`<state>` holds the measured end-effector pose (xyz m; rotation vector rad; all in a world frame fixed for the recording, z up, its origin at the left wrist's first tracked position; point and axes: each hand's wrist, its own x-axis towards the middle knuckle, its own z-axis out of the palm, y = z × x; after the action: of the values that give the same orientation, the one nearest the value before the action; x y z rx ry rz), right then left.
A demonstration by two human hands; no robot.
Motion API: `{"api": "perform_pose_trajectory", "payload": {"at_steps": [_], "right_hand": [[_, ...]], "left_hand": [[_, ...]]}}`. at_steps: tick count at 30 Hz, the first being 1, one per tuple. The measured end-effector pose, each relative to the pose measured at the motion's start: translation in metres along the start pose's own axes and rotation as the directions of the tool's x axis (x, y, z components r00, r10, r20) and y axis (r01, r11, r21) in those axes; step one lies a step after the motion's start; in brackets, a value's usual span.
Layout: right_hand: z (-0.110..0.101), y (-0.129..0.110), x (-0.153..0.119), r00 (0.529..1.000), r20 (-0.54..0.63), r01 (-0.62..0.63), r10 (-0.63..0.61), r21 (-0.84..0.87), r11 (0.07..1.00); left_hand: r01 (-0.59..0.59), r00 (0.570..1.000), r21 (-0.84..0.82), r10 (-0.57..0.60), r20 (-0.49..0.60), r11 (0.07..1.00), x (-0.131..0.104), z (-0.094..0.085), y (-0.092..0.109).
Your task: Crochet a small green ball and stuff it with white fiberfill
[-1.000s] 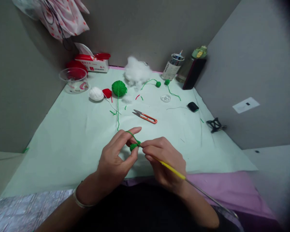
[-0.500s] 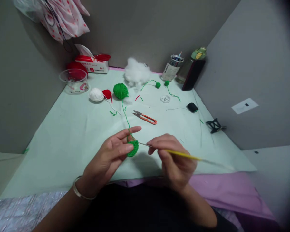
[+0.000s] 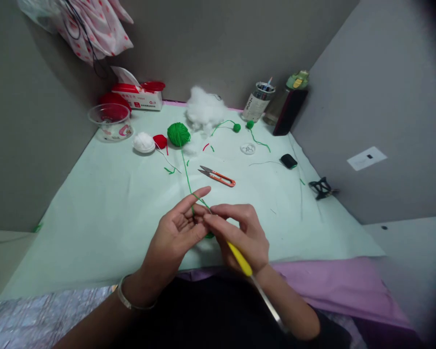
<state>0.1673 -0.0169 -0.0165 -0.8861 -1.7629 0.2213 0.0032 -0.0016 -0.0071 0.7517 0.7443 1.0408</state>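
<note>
The green crocheted piece (image 3: 210, 235) sits low between my two hands, above the near part of the bench (image 3: 94, 208); most of it is hidden by my fingers. My left grip (image 3: 174, 235) pinches it between thumb and fingers, index finger extended, with the green yarn (image 3: 186, 172) passing over that finger. My right grip (image 3: 245, 237) is closed on the crochet hook (image 3: 241, 259), its yellow handle slanting back toward my forearm. The hook's tip meets the work at my fingertips; whether it is inside a stitch I cannot tell.

The yarn runs forward to the green ball (image 3: 179, 134). Beside that ball lie a red ball (image 3: 160, 141) and a white ball (image 3: 144, 142). Orange-handled snips (image 3: 212, 173) rest just beyond my hands, blades pointing left, touching neither. Farther back: a heap of white stuffing (image 3: 205, 107), two small green balls with yarn tails (image 3: 236, 128), and a tin holding pens (image 3: 257, 104). A tissue box (image 3: 145, 100) stands at the back left, behind a clear tub (image 3: 112, 132).
</note>
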Motion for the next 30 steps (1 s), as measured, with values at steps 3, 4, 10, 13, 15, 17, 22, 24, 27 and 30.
{"api": "perform_pose_trajectory", "payload": {"at_steps": [3, 4, 10, 13, 15, 17, 22, 24, 27, 30], "right_hand": [[-0.004, 0.003, 0.001, 0.999, -0.034, -0.021, 0.022, 0.031, 0.999], [-0.005, 0.005, 0.003, 0.992, -0.065, -0.104, 0.112, 0.122, 0.987], [-0.004, 0.009, 0.016, 0.884, 0.058, -0.397, 0.464, 0.619, 0.678], [-0.001, 0.009, 0.013, 0.893, 0.074, -0.404, 0.444, 0.567, 0.717], [-0.001, 0.011, 0.010, 0.887, 0.086, -0.418, 0.454, 0.569, 0.708], [-0.001, 0.013, 0.009, 0.864, 0.119, -0.451, 0.490, 0.618, 0.644], [-0.003, 0.016, 0.012, 0.827, 0.211, -0.488, 0.521, 0.728, 0.481], [-0.003, 0.016, 0.014, 0.835, 0.216, -0.481, 0.506, 0.733, 0.481], [-0.005, 0.016, 0.016, 0.845, 0.223, -0.477, 0.487, 0.726, 0.496], [-0.007, 0.018, 0.017, 0.848, 0.238, -0.485, 0.474, 0.710, 0.511]], "left_hand": [[0.161, 0.985, -0.158, -0.147, 0.094, 0.974, 0.004, -0.001, 0.005], [0.197, 0.977, -0.190, -0.176, 0.120, 0.962, 0.005, -0.002, 0.006], [0.086, 0.992, -0.055, -0.081, 0.102, 0.995, 0.005, -0.006, 0.007], [0.026, 0.985, 0.127, -0.047, 0.164, 0.992, 0.003, -0.008, 0.006], [0.013, 0.982, 0.222, -0.054, 0.181, 0.975, 0.001, -0.010, 0.008], [0.010, 0.987, 0.279, -0.054, 0.149, 0.960, 0.001, -0.012, 0.013], [0.033, 0.995, 0.282, -0.060, 0.086, 0.959, 0.002, -0.010, 0.019], [0.016, 0.996, 0.279, -0.041, 0.082, 0.960, 0.003, -0.008, 0.019], [-0.015, 0.997, 0.297, -0.009, 0.079, 0.955, 0.002, -0.007, 0.019], [-0.026, 0.997, 0.317, 0.002, 0.076, 0.948, 0.001, -0.008, 0.019]]}}
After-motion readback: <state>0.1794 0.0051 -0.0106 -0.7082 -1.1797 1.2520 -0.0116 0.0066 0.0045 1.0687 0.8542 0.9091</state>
